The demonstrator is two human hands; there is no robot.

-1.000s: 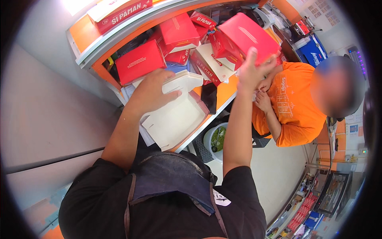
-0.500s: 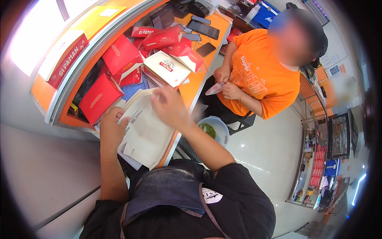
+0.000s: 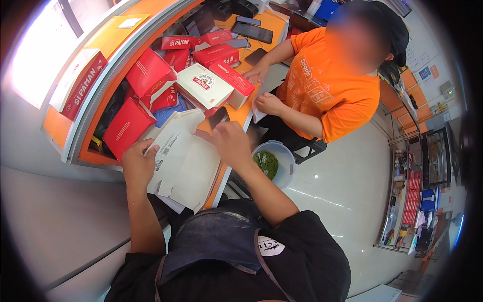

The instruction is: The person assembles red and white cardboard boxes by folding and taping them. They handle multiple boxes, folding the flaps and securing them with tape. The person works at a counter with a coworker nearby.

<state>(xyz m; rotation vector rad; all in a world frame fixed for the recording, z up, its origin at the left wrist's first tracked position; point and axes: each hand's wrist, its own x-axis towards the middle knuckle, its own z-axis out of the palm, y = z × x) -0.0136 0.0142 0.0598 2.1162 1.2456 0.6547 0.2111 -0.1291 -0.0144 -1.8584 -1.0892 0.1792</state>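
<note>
An unfolded cardboard food box point(image 3: 188, 163), pale inner side up with small dark print, lies slanted over the counter's near edge. My left hand point(image 3: 139, 162) grips its left edge, thumb on top and fingers beneath. At the box's right flap is my right hand point(image 3: 231, 144), fingers bent and closed at the flap's edge; the fingertips are partly hidden. More pale card shows under the box. Just beyond sits a folded box with a white lid point(image 3: 205, 83), and red boxes point(image 3: 130, 126) lie heaped to the left and behind.
A person in an orange shirt point(image 3: 322, 83) sits at right, one hand by the boxes and one holding something pale. A pale tub point(image 3: 286, 163) with green contents stands below the counter point(image 3: 221, 173). Phones point(image 3: 252, 33) lie at the back. A shelf point(image 3: 402, 206) stands far right.
My right hand has moved slightly down and right to the box's flap. My left hand keeps its grip. The other person's one hand has reached from their lap to the counter's boxes.
</note>
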